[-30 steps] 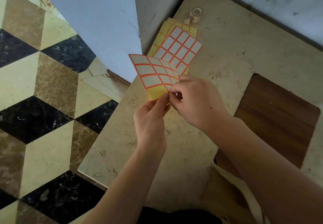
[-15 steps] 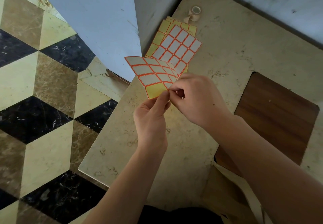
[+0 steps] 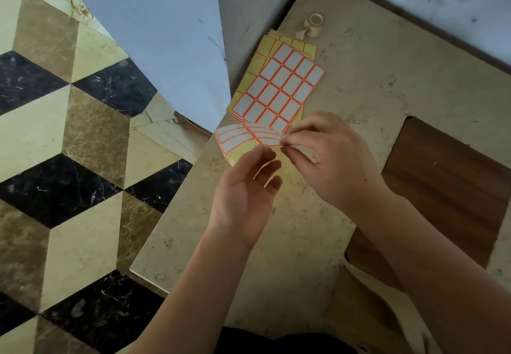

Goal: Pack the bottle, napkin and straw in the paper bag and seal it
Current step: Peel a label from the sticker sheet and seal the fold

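Observation:
My left hand (image 3: 246, 188) holds a label sheet (image 3: 240, 141) with orange-edged white stickers by its lower edge, thumb against it and fingers curled below. My right hand (image 3: 323, 154) pinches the sheet's right edge with thumb and fingertips; I cannot tell whether it has one label or the whole sheet. The sheet lies nearly flat above the table. Part of the brown paper bag (image 3: 370, 309) shows at the bottom right, under my right forearm. No bottle, napkin or straw is in view.
A stack of more label sheets (image 3: 282, 85) lies on the beige stone table (image 3: 373, 82), with a small tape roll (image 3: 315, 20) just beyond it. A dark wood panel (image 3: 448, 188) is set in the table on the right. Patterned floor tiles lie left of the table edge.
The held sheet has tipped from nearly upright to almost flat and dropped lower. My left hand has turned and its fingers have loosened; my right hand keeps its pinch at the sheet's edge.

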